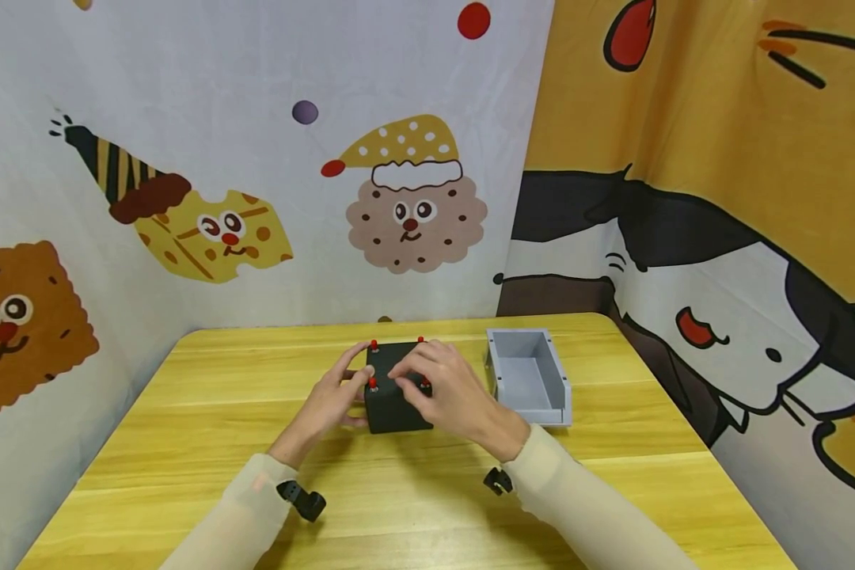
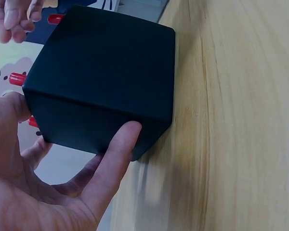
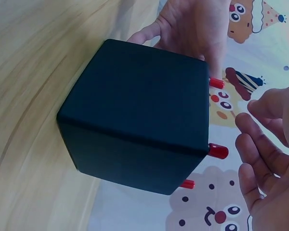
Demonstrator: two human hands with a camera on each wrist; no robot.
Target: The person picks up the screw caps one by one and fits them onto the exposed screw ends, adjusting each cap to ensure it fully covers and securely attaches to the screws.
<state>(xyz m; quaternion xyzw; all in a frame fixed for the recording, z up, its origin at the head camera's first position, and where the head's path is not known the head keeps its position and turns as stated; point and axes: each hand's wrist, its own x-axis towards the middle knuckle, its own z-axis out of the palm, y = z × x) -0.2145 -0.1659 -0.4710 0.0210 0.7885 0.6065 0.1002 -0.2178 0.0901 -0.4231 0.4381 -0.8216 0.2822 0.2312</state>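
A black box [image 1: 392, 416] with red-capped toggle switches [image 1: 374, 384] at the corners of its top face stands on the wooden table. My left hand [image 1: 331, 400] grips its left side, thumb at the top edge by a red cap and the other fingers spread along the side. Over the right part of the top hovers my right hand [image 1: 449, 392], fingers loosely bent and holding nothing. In the right wrist view its fingertips stay apart from the nearest red cap [image 3: 218, 151]. The right hand partly hides the front right switch in the head view.
A grey open bin [image 1: 530, 416] with a low front wall stands right of the box, close beyond the right hand. Behind the table [image 1: 207, 443] hang cloths with cartoon prints. Black straps [image 1: 302, 500] show at both sleeve cuffs.
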